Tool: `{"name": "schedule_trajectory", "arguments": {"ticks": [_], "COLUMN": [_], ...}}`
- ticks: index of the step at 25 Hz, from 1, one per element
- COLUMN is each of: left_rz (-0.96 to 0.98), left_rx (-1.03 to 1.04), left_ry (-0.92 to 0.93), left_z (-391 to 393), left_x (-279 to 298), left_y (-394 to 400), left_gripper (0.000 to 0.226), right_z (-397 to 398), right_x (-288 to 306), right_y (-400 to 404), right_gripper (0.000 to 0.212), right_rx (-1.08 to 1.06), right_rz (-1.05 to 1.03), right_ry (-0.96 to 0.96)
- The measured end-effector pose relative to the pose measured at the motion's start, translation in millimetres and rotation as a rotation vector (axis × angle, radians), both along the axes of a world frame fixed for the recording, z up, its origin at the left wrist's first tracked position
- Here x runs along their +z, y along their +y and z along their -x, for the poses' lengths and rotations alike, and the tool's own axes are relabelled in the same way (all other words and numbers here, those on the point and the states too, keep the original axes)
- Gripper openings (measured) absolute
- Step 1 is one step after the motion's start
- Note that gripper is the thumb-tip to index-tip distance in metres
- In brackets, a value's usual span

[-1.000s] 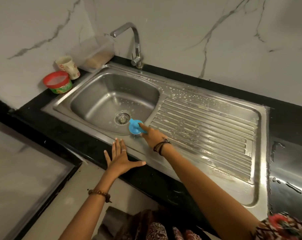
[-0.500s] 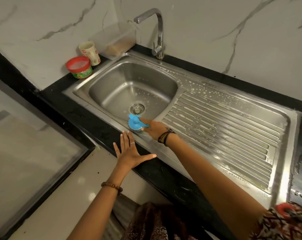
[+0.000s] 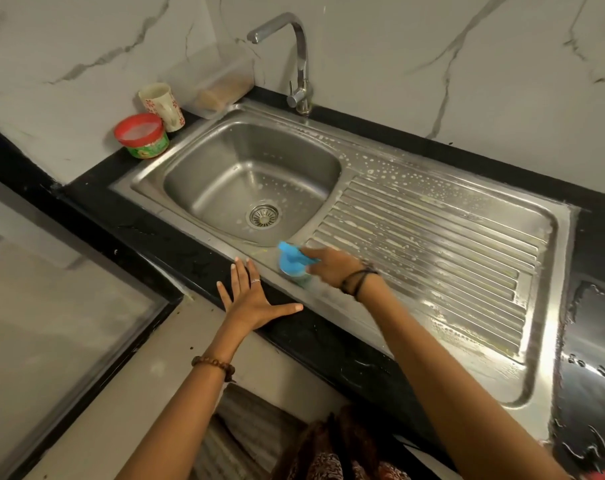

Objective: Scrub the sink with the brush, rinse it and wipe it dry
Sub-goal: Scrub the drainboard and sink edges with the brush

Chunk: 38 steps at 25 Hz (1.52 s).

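Now brush (image 3: pixel 291 260), gripped by right hand (image 3: pixel 332 266), moved onto front rim; left hand (image 3: pixel 251 295) stays splayed.

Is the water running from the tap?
Off. No stream falls from the tap; the sink basin holds only soap flecks.

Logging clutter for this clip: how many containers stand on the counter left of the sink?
3: a red-lidded tub at front, a floral cup behind it, and a clear plastic box beside the tap. None looks hidden.
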<state>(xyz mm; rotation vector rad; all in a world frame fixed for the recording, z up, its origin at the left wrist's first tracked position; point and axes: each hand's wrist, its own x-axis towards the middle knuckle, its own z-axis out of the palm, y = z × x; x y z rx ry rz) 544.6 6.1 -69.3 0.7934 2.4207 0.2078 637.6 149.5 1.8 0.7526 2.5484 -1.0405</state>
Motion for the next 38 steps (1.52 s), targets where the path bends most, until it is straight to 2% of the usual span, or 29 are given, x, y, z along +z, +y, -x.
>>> {"name": "schedule_trajectory", "arguments": {"ticks": [3, 6, 9, 11, 14, 16, 22, 25, 29, 31, 35, 38], "left_rz": [0.008, 0.002, 0.011, 0.012, 0.017, -0.014, -0.070, -0.059, -0.057, -0.057, -0.006, 0.050], "left_rx": [0.004, 0.005, -0.011, -0.016, -0.039, -0.032, 0.064, 0.039, 0.016, 0.020, 0.023, -0.035], "left_ry": [0.003, 0.001, -0.003, -0.006, -0.026, -0.028, 0.037, 0.027, 0.047, 0.029, 0.042, 0.107], "left_z": [-1, -1, -1, -1, 5, 10, 32, 39, 41, 40, 42, 50], "left_x": [1, 2, 2, 2, 4, 6, 1, 1, 2, 3, 3, 1], "left_y": [1, 0, -1, 0, -2, -8, -31, -35, -37, -35, -33, -35], "left_gripper": [0.136, 0.136, 0.135, 0.135, 0.134, 0.132, 0.125, 0.121, 0.119, 0.119, 0.121, 0.110], "right_z": [6, -45, -117, -151, -158, -137, -3, -7, -54, -34, 72, 113], "right_x": [-18, -14, 7, 25, 38, 31, -17, -25, -23, -21, -19, -17], "right_y": [-11, -4, 9, 16, 12, -1, -43, -49, -36, -37, -33, -21], "right_gripper": [0.049, 0.049, 0.047, 0.045, 0.042, 0.044, 0.048, 0.048, 0.047, 0.047, 0.047, 0.048], "right_rx": [-0.093, -0.134, -0.163, -0.173, -0.103, -0.046, -0.113, -0.138, -0.314, -0.296, -0.123, -0.101], "right_rz": [0.055, 0.091, 0.170, 0.129, 0.045, -0.001, -0.096, -0.089, -0.152, -0.204, -0.017, 0.101], "right_ry": [0.113, 0.115, -0.009, -0.077, -0.134, -0.130, 0.126, 0.148, 0.101, 0.107, 0.131, 0.107]}}
